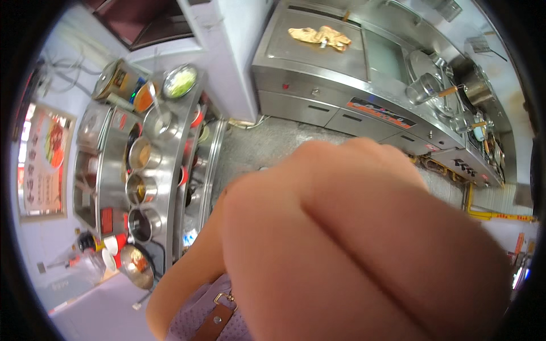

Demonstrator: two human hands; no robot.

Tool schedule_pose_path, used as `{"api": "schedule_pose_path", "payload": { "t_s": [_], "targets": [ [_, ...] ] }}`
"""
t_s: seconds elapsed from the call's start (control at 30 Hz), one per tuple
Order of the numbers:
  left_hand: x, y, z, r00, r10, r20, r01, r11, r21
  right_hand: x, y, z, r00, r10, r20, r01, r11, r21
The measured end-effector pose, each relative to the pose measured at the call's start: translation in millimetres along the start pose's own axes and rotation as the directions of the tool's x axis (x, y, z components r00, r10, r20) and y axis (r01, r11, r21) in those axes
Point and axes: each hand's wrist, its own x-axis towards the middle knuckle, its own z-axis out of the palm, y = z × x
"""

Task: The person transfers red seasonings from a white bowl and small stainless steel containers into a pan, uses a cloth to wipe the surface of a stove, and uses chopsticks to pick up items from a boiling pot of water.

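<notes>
Blurred bare skin of my raised hands [341, 204] fills the middle and lower right, very close to the camera. Rounded knuckles show along its upper edge, and a deep crease runs down to the right. From the lower left, my left forearm [192, 268] rises and passes behind this mass. Where one hand ends and the other begins, I cannot tell. The fingers and anything in them are hidden. Below the forearm shows a light purple garment [192, 317] with a brown strap [217, 317] and a metal buckle.
Left, a steel counter [168, 174] holds several metal pots [145, 153], a bowl of chopped greens [181, 81] and a tilted bowl [137, 266]. Across the grey floor [273, 132], a steel griddle [294, 55] bears a crumpled yellowish cloth [320, 36]. Wood-handled strainers [422, 89] lie right.
</notes>
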Motion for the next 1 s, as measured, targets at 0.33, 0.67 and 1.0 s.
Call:
{"api": "schedule_pose_path", "payload": {
  "t_s": [0.33, 0.67, 1.0],
  "targets": [
    [100.2, -146.4, -103.5, 0.997, -0.079, 0.006, 0.079, 0.994, -0.073, 48.9, -169.8, 26.8, 0.986, -0.141, -0.087, 0.136, 0.989, -0.058],
    [182.4, -324.6, -349.5, 0.740, -0.306, -0.599, 0.512, 0.834, 0.206, -42.7, -476.4, 5.3, 0.781, -0.494, -0.381, 0.585, 0.794, 0.169],
    [73.2, -356.0, -422.8, 0.432, 0.064, -0.900, 0.697, 0.610, 0.378, -73.3, -895.9, 17.7, 0.314, -0.948, -0.051, 0.870, 0.266, 0.416]
  ]
}}
